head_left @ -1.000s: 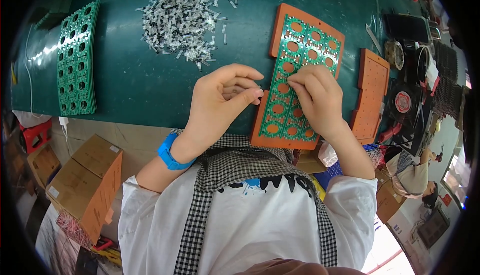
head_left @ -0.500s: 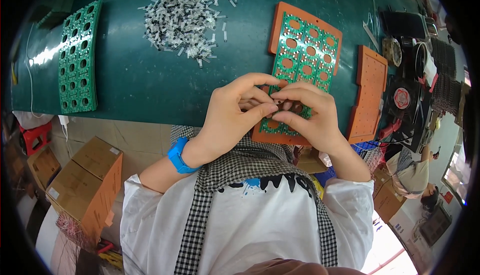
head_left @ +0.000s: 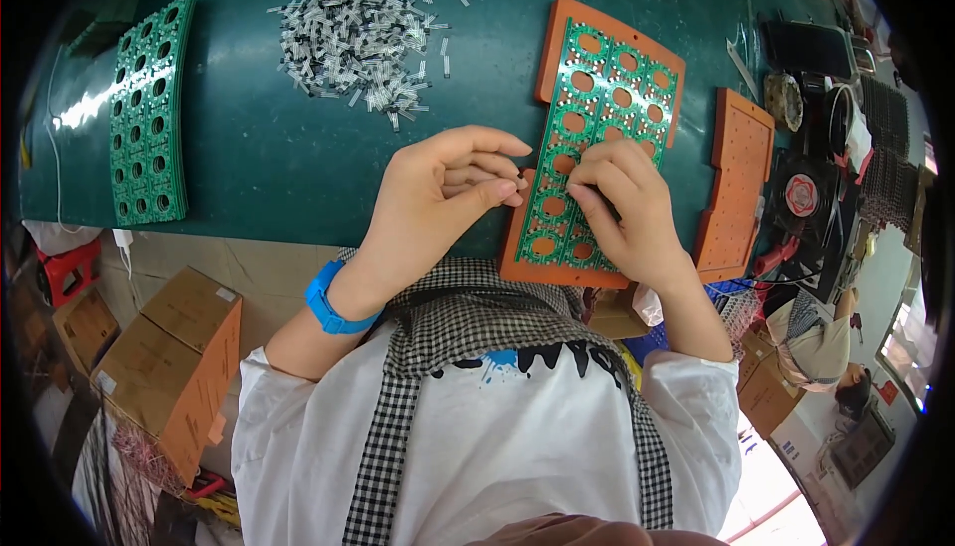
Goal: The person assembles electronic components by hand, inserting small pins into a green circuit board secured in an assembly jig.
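A green circuit board panel (head_left: 598, 106) with rows of round holes lies on an orange fixture plate (head_left: 550, 59) in front of me. My right hand (head_left: 639, 210) is over the middle of the panel, thumb and fingertips pinched together at its surface. Whatever they hold, if anything, is hidden. Just left of the panel is my left hand (head_left: 423, 193), its fingers curled and the thumb close to the fingertips. A tiny dark piece (head_left: 522, 177) shows at those fingertips, too small to name. The blue wristband (head_left: 328, 299) is on my left wrist.
A heap of small clear-and-dark parts (head_left: 350, 37) lies at the far middle of the green table (head_left: 259, 178). Stacked green boards (head_left: 149, 123) are at the left. On the right are another orange plate (head_left: 734, 183) and a black tray (head_left: 806, 49). A person (head_left: 811, 342) is beyond.
My hands have moved apart: the left went left off the panel, while the right came down onto the panel's middle. Before, their fingertips met over a small piece.
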Tool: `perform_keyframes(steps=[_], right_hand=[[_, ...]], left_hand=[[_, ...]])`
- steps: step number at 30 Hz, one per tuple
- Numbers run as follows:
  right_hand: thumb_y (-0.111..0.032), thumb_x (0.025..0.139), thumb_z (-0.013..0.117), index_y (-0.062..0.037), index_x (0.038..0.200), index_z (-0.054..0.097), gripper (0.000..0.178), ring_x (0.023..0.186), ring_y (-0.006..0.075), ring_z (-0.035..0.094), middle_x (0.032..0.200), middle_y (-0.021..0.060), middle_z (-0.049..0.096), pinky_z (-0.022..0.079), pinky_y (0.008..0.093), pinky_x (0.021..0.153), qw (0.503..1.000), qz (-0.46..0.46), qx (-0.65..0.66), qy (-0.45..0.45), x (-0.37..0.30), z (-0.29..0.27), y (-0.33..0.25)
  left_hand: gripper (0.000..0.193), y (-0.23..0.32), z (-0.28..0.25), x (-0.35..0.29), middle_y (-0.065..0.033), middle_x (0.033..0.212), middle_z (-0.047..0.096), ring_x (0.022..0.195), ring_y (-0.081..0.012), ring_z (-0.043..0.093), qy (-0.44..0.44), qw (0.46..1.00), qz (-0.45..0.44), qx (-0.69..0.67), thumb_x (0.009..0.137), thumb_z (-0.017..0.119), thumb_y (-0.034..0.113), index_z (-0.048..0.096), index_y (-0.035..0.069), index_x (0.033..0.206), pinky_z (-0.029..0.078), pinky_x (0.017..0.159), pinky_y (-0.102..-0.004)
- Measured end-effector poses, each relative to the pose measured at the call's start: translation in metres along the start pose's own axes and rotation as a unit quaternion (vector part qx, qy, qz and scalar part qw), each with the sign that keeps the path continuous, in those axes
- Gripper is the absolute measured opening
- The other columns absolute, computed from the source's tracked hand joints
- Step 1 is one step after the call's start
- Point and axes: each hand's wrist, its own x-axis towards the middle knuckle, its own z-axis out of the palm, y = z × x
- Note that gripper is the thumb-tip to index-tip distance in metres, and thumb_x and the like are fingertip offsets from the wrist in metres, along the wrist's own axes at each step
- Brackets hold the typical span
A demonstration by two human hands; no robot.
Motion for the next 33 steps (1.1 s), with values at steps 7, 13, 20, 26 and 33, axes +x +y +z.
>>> perform_keyframes(steps=[7, 13, 20, 26, 33], right_hand=[[-0.003, 0.077, 0.067, -0.0040, 0.085, 0.059, 0.011, 0.080, 0.0259, 0.056, 0.085, 0.0067, 0.056, 0.046, 0.0360, 0.068, 1.000, -0.006, -0.008, -0.010, 0.001, 0.002, 0.001], [-0.005, 0.074, 0.070, -0.0073, 0.086, 0.063, 0.014, 0.078, 0.0241, 0.057, 0.084, 0.0049, 0.057, 0.046, 0.0349, 0.065, 0.995, -0.033, -0.085, 0.044, -0.011, 0.013, 0.001], [-0.011, 0.068, 0.076, -0.0070, 0.094, 0.069, 0.027, 0.075, 0.0211, 0.060, 0.089, 0.0034, 0.061, 0.045, 0.0332, 0.062, 0.976, -0.109, -0.164, 0.088, -0.017, 0.014, -0.010], [-0.005, 0.072, 0.074, -0.0048, 0.092, 0.067, 0.020, 0.076, 0.0227, 0.060, 0.088, 0.0062, 0.061, 0.047, 0.0338, 0.065, 0.992, -0.034, 0.117, 0.011, -0.023, 0.012, -0.016], [-0.002, 0.077, 0.069, -0.0033, 0.087, 0.062, 0.013, 0.081, 0.0268, 0.060, 0.088, 0.0081, 0.060, 0.048, 0.0359, 0.069, 0.999, 0.019, 0.027, -0.020, -0.026, 0.009, -0.018]], left_hand=[[0.026, 0.004, 0.007, -0.005, -0.0107, 0.091, 0.068, 0.087, -0.0126, 0.066, 0.004, 0.998, -0.015, 0.058, 0.086, 0.060, -0.008, 0.059, -0.004, 0.112, 0.054, 0.076, -0.0227], [0.028, -0.003, 0.008, -0.007, -0.0079, 0.092, 0.068, 0.084, -0.0140, 0.069, -0.011, 0.997, -0.012, 0.079, 0.085, 0.063, -0.004, 0.060, -0.001, 0.113, 0.049, 0.062, -0.0195], [0.032, -0.007, 0.016, -0.012, -0.0097, 0.090, 0.068, 0.083, -0.0120, 0.066, -0.047, 0.998, -0.031, 0.021, 0.085, 0.062, -0.006, 0.056, 0.000, 0.117, 0.053, 0.073, -0.0237], [0.030, -0.001, 0.015, -0.013, -0.0105, 0.092, 0.067, 0.085, -0.0128, 0.066, -0.104, 0.992, -0.075, 0.012, 0.087, 0.057, -0.007, 0.056, -0.003, 0.116, 0.053, 0.074, -0.0240], [0.025, 0.000, -0.009, -0.006, -0.0106, 0.101, 0.063, 0.091, -0.0169, 0.066, -0.003, 0.997, 0.054, 0.063, 0.091, 0.048, -0.008, 0.060, -0.005, 0.112, 0.051, 0.079, -0.0248]])
